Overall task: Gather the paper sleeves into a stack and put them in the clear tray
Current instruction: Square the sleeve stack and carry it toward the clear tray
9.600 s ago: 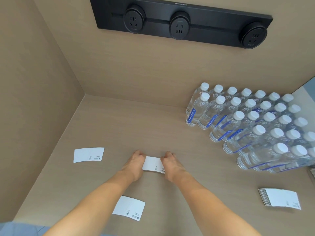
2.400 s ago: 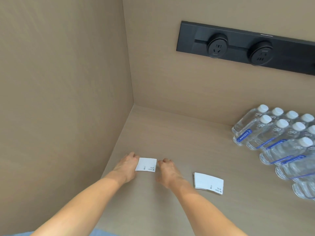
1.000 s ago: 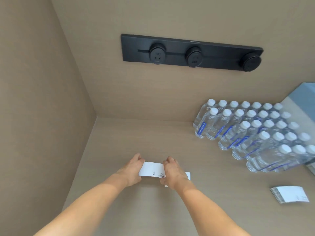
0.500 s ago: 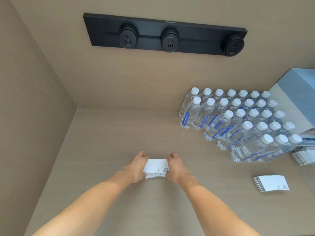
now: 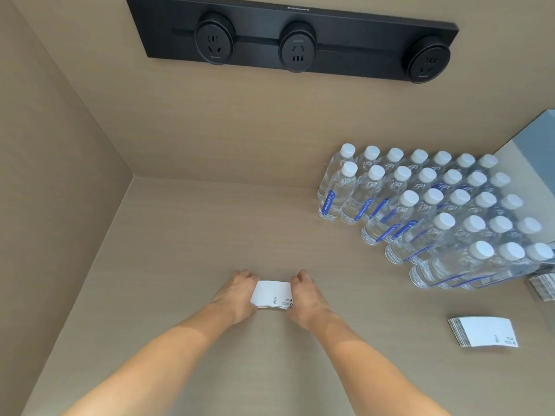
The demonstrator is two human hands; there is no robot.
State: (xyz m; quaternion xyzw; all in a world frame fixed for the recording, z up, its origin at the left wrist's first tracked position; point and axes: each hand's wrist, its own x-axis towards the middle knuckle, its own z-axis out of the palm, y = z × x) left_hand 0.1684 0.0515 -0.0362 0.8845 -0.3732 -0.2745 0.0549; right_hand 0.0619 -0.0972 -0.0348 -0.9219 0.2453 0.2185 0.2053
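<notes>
A small stack of white paper sleeves (image 5: 271, 295) rests on the beige counter, squeezed from both ends. My left hand (image 5: 237, 292) grips its left edge and my right hand (image 5: 306, 295) grips its right edge. A thicker stack of sleeves (image 5: 483, 331) lies flat at the right, apart from my hands. At the far right edge, more sleeves (image 5: 543, 285) stand packed on edge, partly cut off by the frame. Whether they sit in a clear tray I cannot tell.
Several rows of water bottles (image 5: 426, 211) with white caps stand at the back right. A black socket strip (image 5: 294, 40) is mounted on the back wall. A beige side wall (image 5: 54, 205) closes off the left. A mirror-like panel (image 5: 534, 145) stands at far right.
The loose sleeves once scattered on the counter are now in the stack between my hands. Over the last second I laid the held sleeve onto the others and squared the stack.
</notes>
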